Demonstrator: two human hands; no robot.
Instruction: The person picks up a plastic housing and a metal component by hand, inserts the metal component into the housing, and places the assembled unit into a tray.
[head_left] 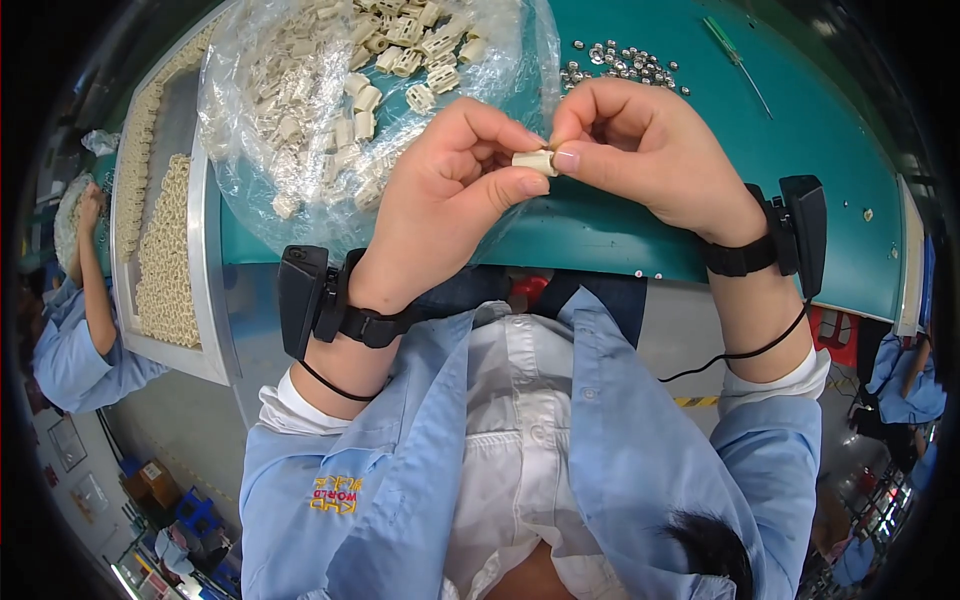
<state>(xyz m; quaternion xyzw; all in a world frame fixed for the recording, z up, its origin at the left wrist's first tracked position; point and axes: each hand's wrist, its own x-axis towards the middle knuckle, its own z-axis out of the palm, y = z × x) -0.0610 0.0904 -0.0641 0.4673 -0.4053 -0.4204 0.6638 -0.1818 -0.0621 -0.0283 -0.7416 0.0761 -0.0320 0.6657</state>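
Both of my hands pinch one small cream plastic part (536,160) between them, held above the near edge of the green table (800,150). My left hand (450,190) grips it from below and the left with thumb and fingers. My right hand (640,150) closes on it from the right, thumb nail against the part. Each wrist carries a black strapped device. Just beyond my left hand lies a clear plastic bag (300,150) spilling several of the same cream parts.
A heap of small silver nuts (620,65) lies past my right hand, with a green-handled screwdriver (735,55) farther right. A metal tray (200,260) at the left holds rows of cream parts. Another person in a blue coat (75,350) works at the far left.
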